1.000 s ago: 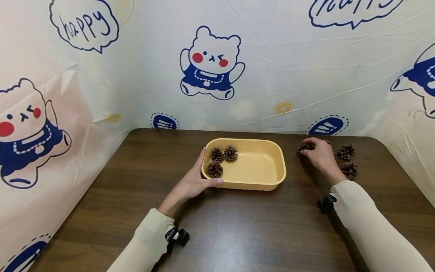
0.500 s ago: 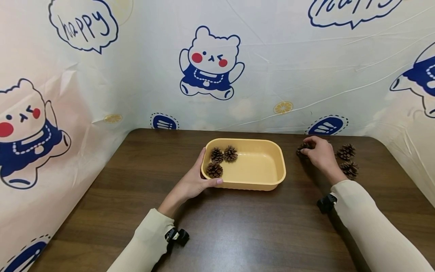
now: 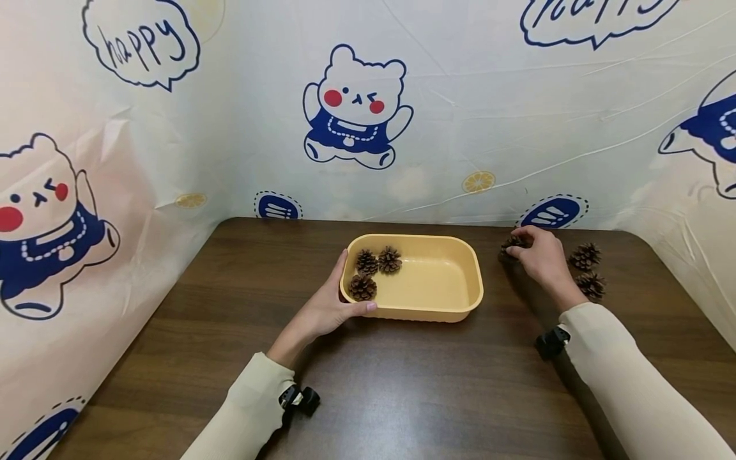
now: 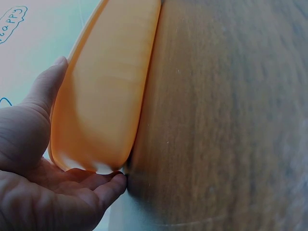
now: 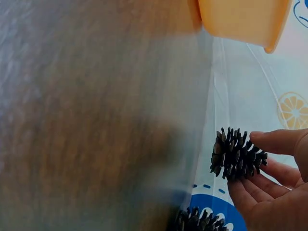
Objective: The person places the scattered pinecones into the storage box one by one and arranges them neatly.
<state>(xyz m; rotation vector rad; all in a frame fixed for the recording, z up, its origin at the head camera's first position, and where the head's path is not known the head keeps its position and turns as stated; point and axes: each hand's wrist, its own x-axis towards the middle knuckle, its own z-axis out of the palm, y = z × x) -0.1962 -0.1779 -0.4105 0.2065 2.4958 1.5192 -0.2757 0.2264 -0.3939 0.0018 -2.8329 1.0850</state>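
A yellow plastic tray (image 3: 431, 313) stands on the table, with three brown pine cones, one of them a front pine cone (image 3: 363, 288), gathered at its left end. My left hand (image 3: 330, 303) grips that end, the thumb at the front rim and the fingers round the side. To the right of the tray, my right hand (image 3: 543, 259) pinches another pine cone (image 5: 237, 154) between thumb and fingers. The right wrist view shows this cone held apart from the table.
Two more pine cones lie right of my right hand, a rear cone (image 3: 585, 257) and a nearer cone (image 3: 590, 286). A printed cloth (image 3: 437, 128) with bears hangs behind the dark wooden table (image 3: 379, 390).
My right hand has risen slightly and shifted a little left with the pine cone in its fingers. The left hand and the tray have stayed in place.
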